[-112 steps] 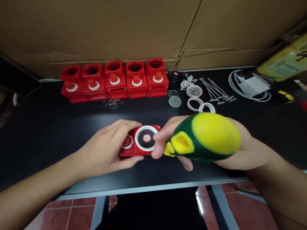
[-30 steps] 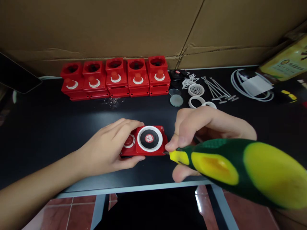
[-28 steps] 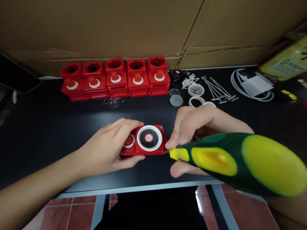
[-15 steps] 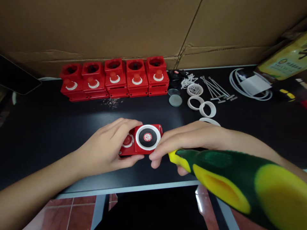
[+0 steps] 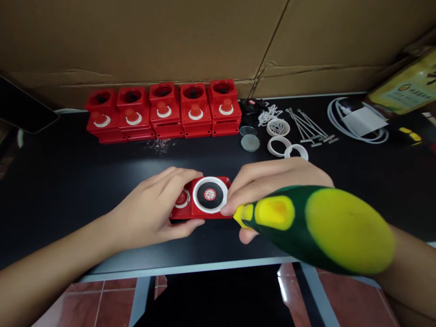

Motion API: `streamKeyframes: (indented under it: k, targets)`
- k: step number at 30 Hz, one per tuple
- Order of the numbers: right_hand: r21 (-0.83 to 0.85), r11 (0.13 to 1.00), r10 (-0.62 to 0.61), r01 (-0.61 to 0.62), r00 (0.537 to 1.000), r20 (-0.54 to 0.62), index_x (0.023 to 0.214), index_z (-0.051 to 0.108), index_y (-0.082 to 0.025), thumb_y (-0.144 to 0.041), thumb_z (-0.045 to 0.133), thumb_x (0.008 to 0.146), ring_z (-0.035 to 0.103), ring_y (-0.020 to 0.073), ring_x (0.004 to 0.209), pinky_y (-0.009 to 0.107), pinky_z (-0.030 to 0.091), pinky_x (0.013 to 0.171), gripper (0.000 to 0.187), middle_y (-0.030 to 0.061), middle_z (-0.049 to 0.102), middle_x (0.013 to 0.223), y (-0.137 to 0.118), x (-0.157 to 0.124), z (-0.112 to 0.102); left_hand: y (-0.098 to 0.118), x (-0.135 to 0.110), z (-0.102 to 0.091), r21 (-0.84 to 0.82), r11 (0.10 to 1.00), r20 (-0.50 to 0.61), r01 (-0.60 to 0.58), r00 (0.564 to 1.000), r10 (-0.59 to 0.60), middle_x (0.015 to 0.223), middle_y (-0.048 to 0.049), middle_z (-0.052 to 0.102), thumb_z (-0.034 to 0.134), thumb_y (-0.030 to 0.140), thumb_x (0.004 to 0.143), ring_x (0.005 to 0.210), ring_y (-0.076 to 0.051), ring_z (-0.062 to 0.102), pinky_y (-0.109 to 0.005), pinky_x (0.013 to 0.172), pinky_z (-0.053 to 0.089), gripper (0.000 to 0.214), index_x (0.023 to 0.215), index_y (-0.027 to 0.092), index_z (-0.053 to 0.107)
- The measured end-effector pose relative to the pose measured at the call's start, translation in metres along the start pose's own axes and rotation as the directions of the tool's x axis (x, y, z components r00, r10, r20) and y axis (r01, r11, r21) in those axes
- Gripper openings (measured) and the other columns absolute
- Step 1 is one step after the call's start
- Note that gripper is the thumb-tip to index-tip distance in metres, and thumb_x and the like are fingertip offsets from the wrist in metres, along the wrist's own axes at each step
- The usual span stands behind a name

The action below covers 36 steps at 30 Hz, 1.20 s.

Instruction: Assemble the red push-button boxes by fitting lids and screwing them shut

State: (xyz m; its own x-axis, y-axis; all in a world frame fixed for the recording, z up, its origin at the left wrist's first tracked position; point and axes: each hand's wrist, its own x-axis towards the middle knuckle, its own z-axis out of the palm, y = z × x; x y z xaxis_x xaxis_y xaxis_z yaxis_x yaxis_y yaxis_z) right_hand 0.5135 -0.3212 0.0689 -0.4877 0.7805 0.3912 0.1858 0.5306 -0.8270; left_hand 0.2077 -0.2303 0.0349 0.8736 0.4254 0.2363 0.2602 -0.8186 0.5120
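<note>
My left hand (image 5: 153, 206) is wrapped round the left end of a red plastic box (image 5: 188, 212), its fingers along the far side and thumb along the near side. The box lies near the table's front; on top are a white ribbed ring with a black disc (image 5: 202, 200) and a red button (image 5: 181, 198) partly under my fingers. In my right hand (image 5: 272, 178) is a screwdriver (image 5: 296, 245) with a thick green and yellow handle leaning toward the camera. Its shaft and tip are hidden. My right fingertips are at the box's right end.
Several red boxes (image 5: 194, 113) stand in a row before the cardboard (image 5: 136, 41). To their right lie clear discs (image 5: 250, 143), white rings (image 5: 278, 146), a ring of screws (image 5: 278, 128), metal T-shaped rods (image 5: 308, 129) and a coiled white cable (image 5: 335, 120). A yellow package (image 5: 405, 86) stands at right.
The screwdriver's handle has swung up and inward from the lower right. My right hand has risen a little and turned, now covering one white ring. My left hand and the box stay put.
</note>
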Motion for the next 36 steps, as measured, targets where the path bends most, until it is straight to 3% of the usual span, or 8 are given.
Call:
streamKeyframes:
  k: [6, 9, 13, 19, 24, 26, 30, 36]
  targets:
    - [0.017, 0.999, -0.039, 0.040, 0.999, -0.022, 0.115, 0.084, -0.021, -0.024, 0.099, 0.096, 0.081, 0.0128, 0.091, 0.022, 0.064, 0.081, 0.024, 0.0038, 0.085, 0.111, -0.001, 0.000, 0.002, 0.006, 0.004, -0.004, 0.008, 1.000, 0.029, -0.008, 1.000, 0.007, 0.142, -0.0107, 0.078, 0.072, 0.054, 0.108, 0.123, -0.035, 0.081, -0.053, 0.108, 0.071, 0.055, 0.156, 0.033, 0.053]
    - [0.022, 1.000, -0.004, 0.005, 1.000, -0.029, 0.104, 0.081, -0.020, -0.028, 0.098, 0.098, 0.077, 0.0132, 0.089, 0.024, 0.063, 0.079, 0.020, 0.0036, 0.081, 0.104, -0.007, 0.001, 0.005, 0.010, 0.005, -0.006, -0.002, 1.000, 0.052, 0.012, 0.999, -0.012, 0.143, -0.0120, 0.078, 0.075, 0.049, 0.105, 0.122, -0.036, 0.081, -0.054, 0.107, 0.070, 0.057, 0.155, 0.028, 0.054]
    - [0.071, 0.996, 0.061, -0.056, 0.996, -0.066, 0.096, 0.075, -0.019, -0.034, 0.102, 0.094, 0.069, 0.0107, 0.081, 0.023, 0.058, 0.075, 0.031, -0.0001, 0.072, 0.097, -0.007, 0.002, 0.009, 0.008, 0.003, -0.005, 0.007, 1.000, 0.045, 0.003, 0.999, -0.003, 0.143, -0.0128, 0.078, 0.074, 0.047, 0.108, 0.122, -0.035, 0.082, -0.051, 0.108, 0.070, 0.055, 0.156, 0.027, 0.054]
    - [0.197, 0.980, 0.021, -0.019, 1.000, -0.009, 0.127, 0.084, -0.021, -0.030, 0.102, 0.093, 0.073, 0.0140, 0.091, 0.025, 0.063, 0.083, 0.039, 0.0057, 0.081, 0.120, 0.004, 0.002, 0.000, 0.004, 0.003, -0.004, -0.041, 0.999, 0.003, 0.007, 1.000, -0.006, 0.142, -0.0138, 0.079, 0.075, 0.057, 0.105, 0.119, -0.038, 0.083, -0.056, 0.104, 0.071, 0.059, 0.156, 0.031, 0.058]
    - [0.341, 0.920, 0.142, -0.191, 0.976, 0.164, 0.147, 0.078, -0.017, -0.033, 0.071, 0.119, 0.078, 0.0114, 0.082, 0.029, 0.066, 0.091, 0.033, 0.0114, 0.086, 0.125, -0.010, 0.002, -0.011, 0.009, 0.006, -0.009, -0.026, 1.000, 0.017, 0.011, 1.000, -0.011, 0.142, -0.0119, 0.080, 0.073, 0.059, 0.106, 0.119, -0.038, 0.083, -0.054, 0.102, 0.072, 0.049, 0.144, 0.029, 0.065]
    - [0.346, 0.911, 0.165, -0.226, 0.966, 0.197, 0.146, 0.077, -0.015, -0.036, 0.066, 0.122, 0.080, 0.0123, 0.083, 0.030, 0.067, 0.090, 0.034, 0.0129, 0.086, 0.125, -0.015, 0.002, -0.013, 0.009, 0.006, -0.009, -0.015, 1.000, 0.000, -0.004, 1.000, 0.004, 0.143, -0.0116, 0.079, 0.073, 0.057, 0.107, 0.120, -0.038, 0.083, -0.053, 0.103, 0.071, 0.049, 0.145, 0.028, 0.064]
    - [0.335, 0.920, 0.163, -0.204, 0.975, 0.148, 0.130, 0.081, -0.013, -0.030, 0.076, 0.116, 0.083, 0.0161, 0.088, 0.029, 0.070, 0.085, 0.023, 0.0125, 0.087, 0.115, -0.014, 0.003, -0.013, 0.007, 0.004, -0.006, 0.035, 0.999, 0.023, -0.025, 0.999, 0.025, 0.144, -0.0142, 0.077, 0.066, 0.053, 0.112, 0.123, -0.037, 0.081, -0.053, 0.105, 0.070, 0.049, 0.152, 0.026, 0.055]
    - [0.302, 0.944, 0.107, -0.132, 0.989, 0.098, 0.128, 0.081, -0.016, -0.015, 0.087, 0.106, 0.078, 0.0109, 0.090, 0.024, 0.066, 0.087, 0.023, 0.0047, 0.082, 0.113, -0.019, 0.003, -0.006, 0.008, 0.003, -0.006, 0.025, 1.000, 0.059, -0.016, 0.998, 0.015, 0.145, -0.0126, 0.076, 0.074, 0.054, 0.108, 0.124, -0.036, 0.080, -0.052, 0.110, 0.069, 0.060, 0.156, 0.028, 0.051]
